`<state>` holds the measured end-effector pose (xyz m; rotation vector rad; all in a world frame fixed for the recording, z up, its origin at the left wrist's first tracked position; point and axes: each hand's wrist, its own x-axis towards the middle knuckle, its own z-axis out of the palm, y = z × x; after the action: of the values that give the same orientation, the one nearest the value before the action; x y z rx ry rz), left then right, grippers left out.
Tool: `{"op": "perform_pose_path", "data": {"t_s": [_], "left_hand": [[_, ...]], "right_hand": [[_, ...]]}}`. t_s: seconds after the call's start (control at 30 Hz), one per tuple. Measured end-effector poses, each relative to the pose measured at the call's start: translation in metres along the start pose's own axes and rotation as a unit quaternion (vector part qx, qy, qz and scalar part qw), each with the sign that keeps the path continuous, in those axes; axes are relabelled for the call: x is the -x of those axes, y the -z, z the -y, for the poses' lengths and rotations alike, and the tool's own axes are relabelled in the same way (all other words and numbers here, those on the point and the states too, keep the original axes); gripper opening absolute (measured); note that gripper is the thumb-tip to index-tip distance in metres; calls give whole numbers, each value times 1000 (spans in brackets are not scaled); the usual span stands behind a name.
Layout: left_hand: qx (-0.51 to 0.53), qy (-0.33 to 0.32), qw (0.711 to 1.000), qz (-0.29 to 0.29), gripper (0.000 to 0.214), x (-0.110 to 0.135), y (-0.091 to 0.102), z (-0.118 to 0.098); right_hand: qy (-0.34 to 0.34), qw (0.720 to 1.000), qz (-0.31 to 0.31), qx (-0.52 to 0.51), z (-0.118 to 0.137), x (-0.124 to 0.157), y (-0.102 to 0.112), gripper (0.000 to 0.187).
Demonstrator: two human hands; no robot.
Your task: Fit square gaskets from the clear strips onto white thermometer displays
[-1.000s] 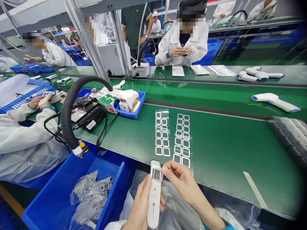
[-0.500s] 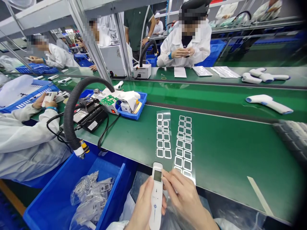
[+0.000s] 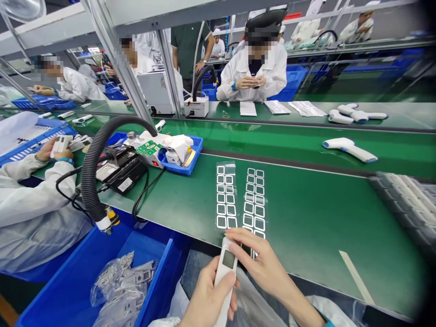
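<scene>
My left hand (image 3: 210,297) is wrapped round a white handheld thermometer (image 3: 226,268), holding it upright at the table's near edge with its small screen facing me. My right hand (image 3: 259,263) rests its fingertips on the device's top beside the screen, fingers bent; whether they pinch anything is hidden. Just beyond lie two clear strips of white square frame stickers (image 3: 225,196), (image 3: 254,204) on the green table (image 3: 316,218). My right fingers overlap the near end of the right strip.
A blue bin (image 3: 85,272) with bagged parts sits at lower left, and a black hose (image 3: 91,172) arcs above it. A blue tray (image 3: 185,159) and soldering gear stand left. Finished thermometers (image 3: 349,149) lie on the conveyor. Co-workers in white coats sit left and opposite.
The thermometer has tilted slightly to the right and sits lower in view. My right hand has moved up over its top, next to the near end of the right sticker strip.
</scene>
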<state>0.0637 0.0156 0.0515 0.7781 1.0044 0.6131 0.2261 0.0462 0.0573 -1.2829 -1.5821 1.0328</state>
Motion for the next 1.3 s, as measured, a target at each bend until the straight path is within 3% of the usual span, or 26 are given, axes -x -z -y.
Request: {"op": "perform_pose_path", "data": {"t_s": [0.13, 0.23, 0.4, 0.5, 0.6, 0.67, 0.73, 0.8, 0.83, 0.9, 1.0, 1.07, 1.17, 1.3], "left_hand": [[-39, 19, 999, 26, 49, -7, 2, -1], [-89, 29, 994, 54, 41, -15, 8, -15], [-226, 24, 952, 207, 28, -38, 19, -54], [-306, 15, 917, 255, 30, -57, 17, -74], [-331, -29, 898, 288, 24, -89, 12, -97], [-313, -105, 919, 215, 24, -122, 15, -113], [-273, -206, 939, 34, 33, -163, 26, -126], [-240, -280, 919, -143, 44, -204, 40, -133], [-234, -286, 913, -172, 51, -222, 48, -134], [-230, -286, 908, -200, 61, -249, 61, -131], [-235, -280, 910, -195, 64, -268, 71, -122], [-238, -278, 911, -188, 62, -271, 73, -117], [-242, -279, 911, -184, 59, -272, 74, -114], [-241, -283, 909, -186, 59, -274, 75, -112]], "right_hand": [[-12, 999, 25, -26, -1, -2, 7, 18], [-9, 998, 69, 4, 3, -1, 24, 22], [24, 961, 204, 184, 24, -1, 65, 30], [48, 942, 200, 267, 33, 0, 81, 21], [55, 943, 169, 281, 29, -6, 93, 16], [52, 954, 122, 267, 14, -16, 107, 14], [29, 969, 32, 242, -10, -33, 128, 14], [-28, 973, -97, 209, -41, -55, 158, 19], [-66, 966, -165, 190, -57, -67, 175, 25], [-128, 939, -271, 167, -87, -93, 213, 35], [-163, 905, -345, 191, -118, -131, 262, 38], [-179, 885, -371, 217, -129, -159, 283, 34], [-200, 864, -384, 257, -139, -208, 293, 25], [-222, 846, -383, 298, -149, -273, 286, 23]]}}
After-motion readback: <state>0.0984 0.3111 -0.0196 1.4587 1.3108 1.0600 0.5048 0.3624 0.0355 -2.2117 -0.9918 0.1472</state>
